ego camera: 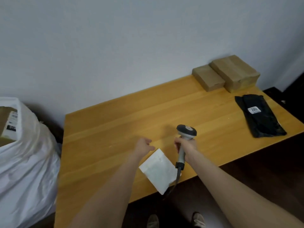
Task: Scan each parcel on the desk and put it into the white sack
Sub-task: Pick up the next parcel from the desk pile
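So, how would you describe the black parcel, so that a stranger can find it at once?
Start at the wooden desk and go to its right side, nearer than the two brown boxes by the wall. There lies the black parcel, flat. It alone is a dark plastic bag with a small white label; the others are brown cardboard or a white envelope.

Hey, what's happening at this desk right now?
A person is working through parcels at a wooden desk. Their right hand grips a handheld scanner. The left hand, fingers open, is at the far corner of a white envelope lying near the front edge. A small brown box, a larger brown box and a black mailer bag sit on the desk's right side. The white sack on the left holds a labelled box.
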Demonstrator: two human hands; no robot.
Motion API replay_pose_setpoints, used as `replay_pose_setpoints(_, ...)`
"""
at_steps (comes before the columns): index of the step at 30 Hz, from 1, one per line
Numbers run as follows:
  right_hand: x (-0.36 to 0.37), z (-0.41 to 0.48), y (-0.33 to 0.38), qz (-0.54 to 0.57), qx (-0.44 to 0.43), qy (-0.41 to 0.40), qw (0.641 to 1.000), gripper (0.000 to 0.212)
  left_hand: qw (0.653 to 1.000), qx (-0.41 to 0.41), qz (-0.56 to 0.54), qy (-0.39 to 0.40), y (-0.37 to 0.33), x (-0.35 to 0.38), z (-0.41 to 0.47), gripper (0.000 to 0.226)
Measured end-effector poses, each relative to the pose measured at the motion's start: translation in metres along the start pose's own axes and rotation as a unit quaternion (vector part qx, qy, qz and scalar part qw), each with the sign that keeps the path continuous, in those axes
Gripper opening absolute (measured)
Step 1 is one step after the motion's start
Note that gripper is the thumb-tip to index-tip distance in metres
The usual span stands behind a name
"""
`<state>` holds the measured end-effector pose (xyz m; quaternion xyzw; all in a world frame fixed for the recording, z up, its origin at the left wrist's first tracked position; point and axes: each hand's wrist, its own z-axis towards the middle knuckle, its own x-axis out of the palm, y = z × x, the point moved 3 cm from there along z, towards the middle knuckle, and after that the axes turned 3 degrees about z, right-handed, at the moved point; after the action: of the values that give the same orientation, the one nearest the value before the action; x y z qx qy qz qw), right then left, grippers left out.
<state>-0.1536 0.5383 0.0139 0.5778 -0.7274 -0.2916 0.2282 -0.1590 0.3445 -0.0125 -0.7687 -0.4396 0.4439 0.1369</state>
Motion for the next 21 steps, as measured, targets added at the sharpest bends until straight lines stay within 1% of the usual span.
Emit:
replay_pose_setpoints(3,0.014,0.005,-0.028,-0.077,0.035,-0.029,0.996,0.027,0.995,-0.03,0.095,0.025,0.032,0.002,0.014,0.06)
replay_pose_setpoints(5,0.018,0.005,-0.048,-0.081,0.077,-0.045,0.993,0.027,0.989,-0.038,0.131,0.055,0.055,0.007,0.023,0.066)
replay_pose_setpoints(6,0.02,0.003,-0.057,-0.08,0.093,-0.049,0.991,0.023,0.986,-0.036,0.151,0.068,0.063,0.009,0.026,0.067)
replay_pose_setpoints(8,0.024,0.002,-0.072,-0.074,0.112,-0.048,0.99,0.008,0.978,-0.039,0.182,0.09,0.075,0.013,0.031,0.06)
replay_pose_setpoints(11,0.032,0.002,-0.088,-0.072,0.115,-0.047,0.99,0.02,0.973,-0.014,0.206,0.105,0.083,0.019,0.033,0.039)
replay_pose_setpoints(15,0.039,0.0,-0.096,-0.051,0.123,-0.046,0.99,0.019,0.983,0.014,0.174,0.065,0.085,0.016,0.034,0.02)
replay_pose_setpoints(17,0.042,-0.002,-0.092,-0.013,0.116,-0.042,0.992,0.025,0.987,0.028,0.157,0.033,0.078,0.004,0.029,0.017)
replay_pose_setpoints(19,0.046,-0.005,-0.08,0.035,0.095,-0.033,0.994,0.026,0.986,0.048,0.157,-0.024,0.066,-0.021,0.023,0.018)
replay_pose_setpoints(21,0.051,-0.011,-0.062,0.071,0.076,-0.02,0.994,0.021,0.987,0.073,0.119,-0.082,0.049,-0.05,0.015,0.017)
